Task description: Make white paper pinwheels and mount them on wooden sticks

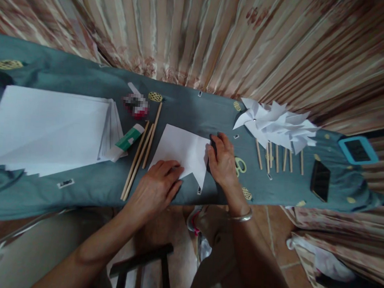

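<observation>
A white square sheet of paper [178,145] with cut lines lies on the cloth in front of me, and a pointed flap juts from its near right side. Across its near left part, my left hand [158,185] rests with fingers stretched out and pressing lightly. My right hand [222,161] has its thumb and bent fingers at the paper's right corner, closed on that edge. Green scissor handles [240,166] show just right of this hand, the blades hidden. Left of the paper lie several wooden sticks [140,160] and a green-and-white glue tube [129,137].
A stack of white paper [48,125] covers the left of the table. Finished paper pinwheels [275,123] on sticks lie overlapped at right, near a dark phone [320,180] and a blue-framed device [358,150]. A small blurred red item [137,105] sits behind the tube. Curtains [186,34] hang behind.
</observation>
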A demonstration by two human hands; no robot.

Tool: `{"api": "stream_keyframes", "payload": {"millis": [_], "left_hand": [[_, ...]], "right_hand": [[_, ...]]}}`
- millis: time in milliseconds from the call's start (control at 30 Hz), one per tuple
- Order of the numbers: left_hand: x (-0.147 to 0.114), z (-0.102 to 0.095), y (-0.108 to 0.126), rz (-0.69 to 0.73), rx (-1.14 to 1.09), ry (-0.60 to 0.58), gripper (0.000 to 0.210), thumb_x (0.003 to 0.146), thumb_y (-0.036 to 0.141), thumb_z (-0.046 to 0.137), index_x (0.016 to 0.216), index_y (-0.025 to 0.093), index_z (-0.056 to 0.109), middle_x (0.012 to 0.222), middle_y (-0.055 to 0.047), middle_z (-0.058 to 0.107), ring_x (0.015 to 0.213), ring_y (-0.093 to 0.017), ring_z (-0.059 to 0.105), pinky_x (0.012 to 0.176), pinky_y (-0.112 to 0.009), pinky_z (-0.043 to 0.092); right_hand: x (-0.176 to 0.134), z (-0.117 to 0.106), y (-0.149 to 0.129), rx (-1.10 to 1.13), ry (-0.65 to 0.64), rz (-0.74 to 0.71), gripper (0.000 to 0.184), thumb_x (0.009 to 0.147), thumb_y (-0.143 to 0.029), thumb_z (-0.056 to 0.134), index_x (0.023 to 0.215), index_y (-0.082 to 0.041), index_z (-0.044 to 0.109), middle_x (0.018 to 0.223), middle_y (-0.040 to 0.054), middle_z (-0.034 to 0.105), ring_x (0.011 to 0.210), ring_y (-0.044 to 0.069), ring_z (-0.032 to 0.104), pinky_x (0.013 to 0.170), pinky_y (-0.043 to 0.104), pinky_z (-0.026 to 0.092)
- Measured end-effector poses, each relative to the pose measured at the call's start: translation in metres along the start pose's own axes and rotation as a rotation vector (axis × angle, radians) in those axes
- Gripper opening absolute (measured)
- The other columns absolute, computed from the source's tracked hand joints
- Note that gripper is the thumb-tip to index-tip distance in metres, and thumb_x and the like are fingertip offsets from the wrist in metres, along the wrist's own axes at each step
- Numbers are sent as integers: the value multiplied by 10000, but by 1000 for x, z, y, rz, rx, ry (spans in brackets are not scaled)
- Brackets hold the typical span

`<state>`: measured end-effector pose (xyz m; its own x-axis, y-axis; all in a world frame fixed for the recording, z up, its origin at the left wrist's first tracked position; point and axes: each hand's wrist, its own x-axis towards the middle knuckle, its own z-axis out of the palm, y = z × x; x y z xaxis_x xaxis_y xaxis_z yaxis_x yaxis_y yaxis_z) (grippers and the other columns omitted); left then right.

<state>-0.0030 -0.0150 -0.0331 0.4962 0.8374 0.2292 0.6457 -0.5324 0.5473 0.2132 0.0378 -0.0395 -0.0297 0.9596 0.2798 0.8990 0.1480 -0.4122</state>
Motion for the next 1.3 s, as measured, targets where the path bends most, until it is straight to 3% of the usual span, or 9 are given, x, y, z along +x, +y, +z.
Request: {"api": "stream_keyframes", "payload": {"millis": [300,500,667,867,1100,1300], "left_hand": [[8,-3,4,-16,77,-70,292,916,235,514,1146,92,623,1211,-164,621,1041,-281,592,901,-461,538],[9,-2,5,6,100,-71,291,918,225,510,1151,88,618,1213,-157,632,1027,-274,594,883,-445,542],[9,-2,4,13,123,-72,291,926,230,487,1142,85,618,1204,-157,637,1008,-278,594,851,-444,549],[9,-2,4,11,120,-60,284,920,229,497,1135,93,622,1203,-150,637,1008,-278,587,864,-448,547],[10,-3,5,-5,93,-83,281,912,214,508,1134,89,626,1211,-163,629,1023,-289,581,876,-469,539],[9,-1,4,-3,101,-77,285,911,217,506,1133,85,625,1212,-160,624,1009,-283,571,880,-461,535]], "right_hand": [[9,2,-1,-7,-31,-8,361,927,-330,440,1145,-115,631,1361,205,528,1240,315,501,1065,507,394],[8,-1,1,7,33,3,361,923,-366,451,1152,-135,609,1333,195,551,1248,313,498,1044,532,408],[2,-4,-1,-39,77,62,330,847,-448,597,971,-149,664,1304,198,565,1206,329,530,1020,534,426],[1,5,1,56,132,128,234,788,-414,663,825,-183,675,1290,166,573,1155,310,579,974,507,468],[-6,3,1,12,151,94,431,805,-529,628,994,-143,656,1394,212,468,1303,366,445,1037,599,386],[-6,10,0,77,149,123,246,773,-384,680,870,-159,649,1382,199,492,1298,343,471,1043,542,406]]}}
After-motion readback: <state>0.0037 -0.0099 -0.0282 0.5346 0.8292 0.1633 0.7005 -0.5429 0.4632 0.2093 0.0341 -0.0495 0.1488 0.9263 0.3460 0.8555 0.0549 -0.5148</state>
